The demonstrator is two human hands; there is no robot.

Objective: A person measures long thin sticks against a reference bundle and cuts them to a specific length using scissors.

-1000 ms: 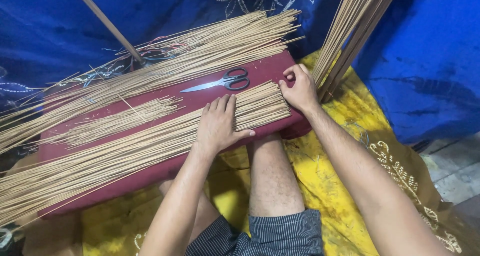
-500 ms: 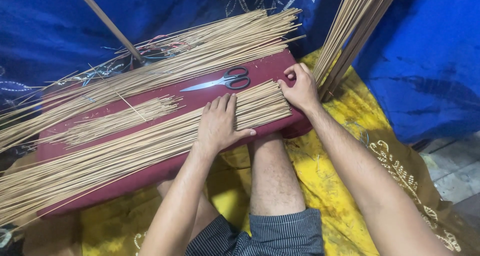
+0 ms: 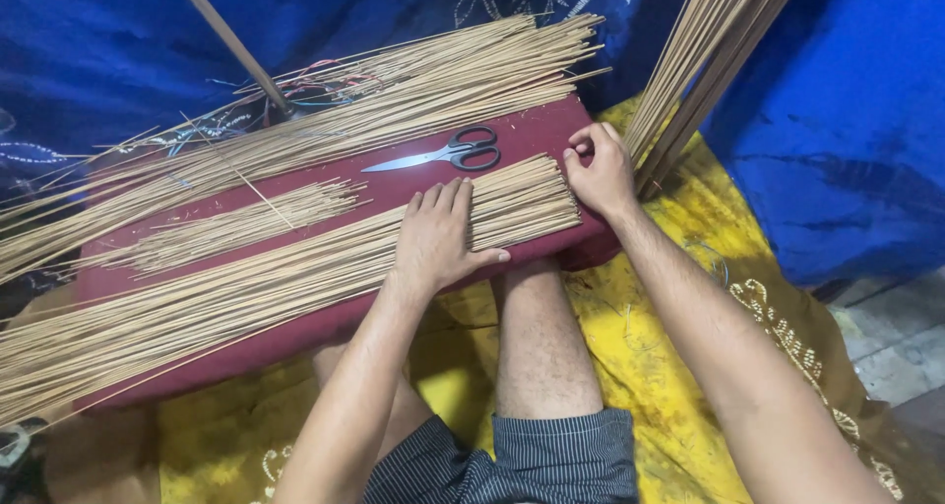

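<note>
A deep blue cloth [image 3: 118, 41] with pale stitched patterns hung across the back and right of the scene, and a yellow patterned cloth [image 3: 679, 366] covered the floor around a seated person whose bare knee and striped shorts showed at the bottom. Across the person's lap lay a long maroon cushion [image 3: 532, 135], its right end near the right hand. A thick spread of thin tan sticks, the back pile [image 3: 325, 120], ran along the cushion's far edge, and a leaning sheaf of sticks [image 3: 709, 41] stood upright at the top right. The near bundle of sticks [image 3: 256, 287] lay lengthwise along the cushion's front edge, with a smaller loose bunch [image 3: 236, 226] between it and the back pile. The left hand [image 3: 438, 238] rested flat and open on the near bundle, fingers spread and pressing down, gripping nothing. The right hand [image 3: 598, 169] was loosely curled at the bundle's cut ends, fingertips together; whether it pinched a stick could not be told. Compared with a second earlier, both hands sat in nearly the same places, the right one slightly raised from the stick ends, so the bundle seemed held steady and squared rather than shifted. Black-handled scissors [image 3: 443, 154] lay closed on the bare cushion behind the bundle, untouched.
</note>
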